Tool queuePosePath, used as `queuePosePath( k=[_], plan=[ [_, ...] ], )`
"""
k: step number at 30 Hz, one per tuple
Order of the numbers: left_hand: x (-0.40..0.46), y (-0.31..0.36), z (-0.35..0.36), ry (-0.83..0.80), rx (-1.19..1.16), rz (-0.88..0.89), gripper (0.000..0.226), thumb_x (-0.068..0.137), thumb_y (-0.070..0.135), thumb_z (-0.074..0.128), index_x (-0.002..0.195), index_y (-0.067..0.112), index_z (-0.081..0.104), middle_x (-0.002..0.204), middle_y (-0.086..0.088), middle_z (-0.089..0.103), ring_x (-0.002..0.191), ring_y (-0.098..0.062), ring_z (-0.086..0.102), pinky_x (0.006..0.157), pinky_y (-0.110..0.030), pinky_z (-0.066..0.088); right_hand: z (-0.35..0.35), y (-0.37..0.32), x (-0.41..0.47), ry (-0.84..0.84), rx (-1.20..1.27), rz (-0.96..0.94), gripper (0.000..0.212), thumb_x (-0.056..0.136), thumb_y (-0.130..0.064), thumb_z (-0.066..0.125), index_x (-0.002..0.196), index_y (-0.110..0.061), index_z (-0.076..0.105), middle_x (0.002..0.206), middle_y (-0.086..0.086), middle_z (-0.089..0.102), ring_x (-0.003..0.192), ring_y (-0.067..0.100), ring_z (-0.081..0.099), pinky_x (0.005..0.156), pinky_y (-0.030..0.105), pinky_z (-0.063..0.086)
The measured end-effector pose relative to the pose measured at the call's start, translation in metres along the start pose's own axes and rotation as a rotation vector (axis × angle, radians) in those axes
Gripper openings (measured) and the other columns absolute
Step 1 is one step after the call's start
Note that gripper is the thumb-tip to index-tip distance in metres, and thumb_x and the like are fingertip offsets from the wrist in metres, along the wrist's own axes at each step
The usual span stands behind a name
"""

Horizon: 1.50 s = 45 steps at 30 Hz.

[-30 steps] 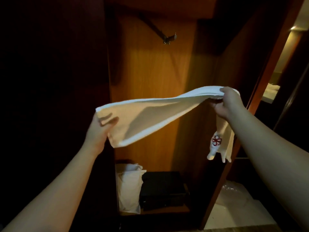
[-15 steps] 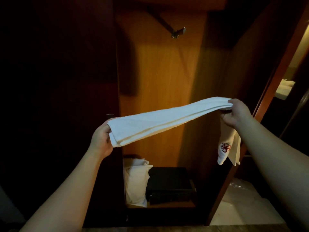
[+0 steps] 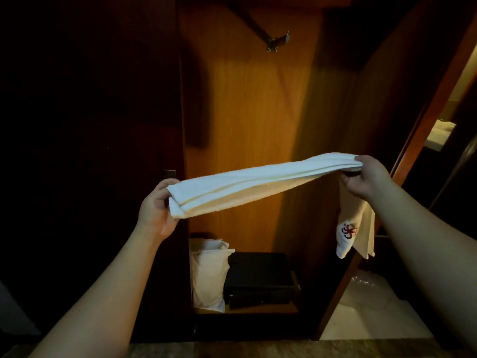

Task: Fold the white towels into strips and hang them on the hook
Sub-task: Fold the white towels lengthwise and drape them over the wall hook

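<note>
While both hands grip the towel [image 3: 258, 182] | left fingers [image 3: 172, 181] mostly hidden; hook [image 3: 277, 42] dim

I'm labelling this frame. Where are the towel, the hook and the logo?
towel [image 3: 258, 182]: head view, middle of the folded strip.
hook [image 3: 277, 41]: head view, its metal end.
logo [image 3: 349, 230]: head view, red mark on the hanging end.

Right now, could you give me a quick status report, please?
Left hand and right hand each grip an end of the towel. Folded into a strip. Hook above, unobstructed.
</note>
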<state>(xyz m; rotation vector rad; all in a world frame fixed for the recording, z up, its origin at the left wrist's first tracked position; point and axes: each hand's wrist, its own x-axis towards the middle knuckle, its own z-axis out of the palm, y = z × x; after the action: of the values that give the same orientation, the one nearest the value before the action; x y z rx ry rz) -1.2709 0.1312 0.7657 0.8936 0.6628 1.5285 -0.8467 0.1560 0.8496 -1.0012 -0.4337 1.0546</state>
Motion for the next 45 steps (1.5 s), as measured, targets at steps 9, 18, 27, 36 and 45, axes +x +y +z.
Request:
queuePosePath(
  k=[9,18,27,36,45],
  plan=[
    [0.017,-0.047,-0.035,0.025,0.019,-0.283,0.034,0.091,0.043,0.060,0.075,0.012,0.060,0.110,-0.020,0.073,0.093,-0.033,0.074,0.060,-0.039,0.058,0.006,0.009,-0.014,-0.165,-0.028,0.142,0.044,0.100,-0.029,0.031,0.128,-0.010,0.060,0.117,0.025,0.069,0.110,0.048,0.061,0.066,0.069,0.052],
    [0.018,-0.137,-0.047,0.196,0.330,-0.565,0.044,0.084,-0.012,0.049,0.112,0.021,0.058,0.117,-0.018,0.054,0.083,-0.030,0.064,0.049,-0.031,0.054,0.050,0.018,-0.028,-0.105,0.202,0.112,0.040,0.103,-0.027,0.039,0.131,-0.001,0.051,0.123,0.026,0.064,0.108,0.043,0.063,0.080,0.060,0.054],
    [0.006,-0.171,0.008,0.277,0.581,-0.638,0.057,0.086,-0.004,0.061,0.137,0.015,0.047,0.111,-0.014,0.057,0.095,-0.028,0.061,0.071,-0.037,0.053,0.108,0.019,-0.049,-0.154,0.076,-0.024,0.035,0.099,-0.026,0.055,0.128,-0.008,0.045,0.112,0.021,0.063,0.099,0.042,0.064,0.079,0.065,0.054],
    [-0.008,-0.083,0.136,-0.161,0.232,-0.131,0.040,0.100,0.051,0.040,0.113,0.021,0.062,0.109,-0.002,0.070,0.095,-0.015,0.070,0.084,-0.033,0.056,0.161,0.024,-0.062,-0.170,-0.613,-0.294,0.030,0.095,-0.045,0.049,0.083,-0.018,0.058,0.083,0.008,0.063,0.085,0.027,0.066,0.073,0.034,0.052],
    [0.018,-0.061,0.203,-0.365,0.501,-0.069,0.097,0.074,0.088,0.015,0.157,0.039,0.014,0.163,0.006,0.027,0.130,-0.004,0.030,0.104,-0.035,0.023,0.198,-0.022,-0.059,-0.289,-0.367,-0.259,0.026,0.097,-0.042,0.055,0.099,-0.017,0.055,0.098,0.013,0.066,0.084,0.028,0.070,0.052,0.035,0.058]
  ],
)
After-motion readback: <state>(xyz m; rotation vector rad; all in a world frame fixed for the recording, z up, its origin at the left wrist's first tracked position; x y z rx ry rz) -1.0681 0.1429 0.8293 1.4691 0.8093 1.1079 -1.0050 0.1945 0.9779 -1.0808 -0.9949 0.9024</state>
